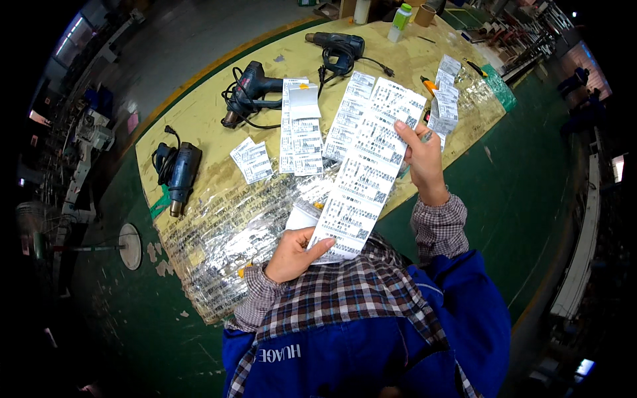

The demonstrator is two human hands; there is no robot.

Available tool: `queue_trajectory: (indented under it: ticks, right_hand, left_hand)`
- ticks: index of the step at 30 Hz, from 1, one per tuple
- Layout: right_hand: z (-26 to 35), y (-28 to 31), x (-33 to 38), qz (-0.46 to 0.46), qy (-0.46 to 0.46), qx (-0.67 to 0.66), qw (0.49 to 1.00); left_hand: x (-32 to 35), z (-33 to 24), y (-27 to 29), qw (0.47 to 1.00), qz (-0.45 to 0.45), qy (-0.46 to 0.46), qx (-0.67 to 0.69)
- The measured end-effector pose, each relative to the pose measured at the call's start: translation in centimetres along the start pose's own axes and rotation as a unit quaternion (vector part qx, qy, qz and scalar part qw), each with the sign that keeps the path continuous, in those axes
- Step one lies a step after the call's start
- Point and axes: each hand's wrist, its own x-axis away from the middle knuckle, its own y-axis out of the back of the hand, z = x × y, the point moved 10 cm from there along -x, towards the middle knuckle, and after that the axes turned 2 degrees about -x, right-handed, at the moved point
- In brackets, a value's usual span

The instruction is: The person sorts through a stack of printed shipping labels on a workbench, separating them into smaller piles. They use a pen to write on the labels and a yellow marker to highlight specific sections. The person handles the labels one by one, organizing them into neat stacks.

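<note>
White label strip [363,174] held over near edge of table [215,147]: near end pinched by L hand [290,255], far R edge by R hand [424,159]. Step: strip being read, prob. Next move calls for both ends supported. Dark print [352,207] + QR-type codes [379,197] seen; white lettering [279,353] on blue workwear [345,365].

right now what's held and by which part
A printed label strip: left hand at its near end, right hand on its right edge, toward the far end.

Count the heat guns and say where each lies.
3 on the table: the left heat gun, by its left edge; the far heat gun, toward its far edge; the middle heat gun, between those two.
</note>
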Motion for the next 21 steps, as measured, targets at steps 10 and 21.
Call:
queue_trajectory:
  ticks: [10,21]
  right_hand:
    - [-0.2,2.9,-1.8,-0.047,0.020,0.017,0.999]
    - [0.5,4.8,-3.2,-0.090,0.039,0.015,0.995]
  left_hand:
    - [-0.3,-0.6,0.5,0.999,0.001,-0.001,0.042]
    - [-0.4,-0.7,1.8,1.000,0.009,0.015,0.016]
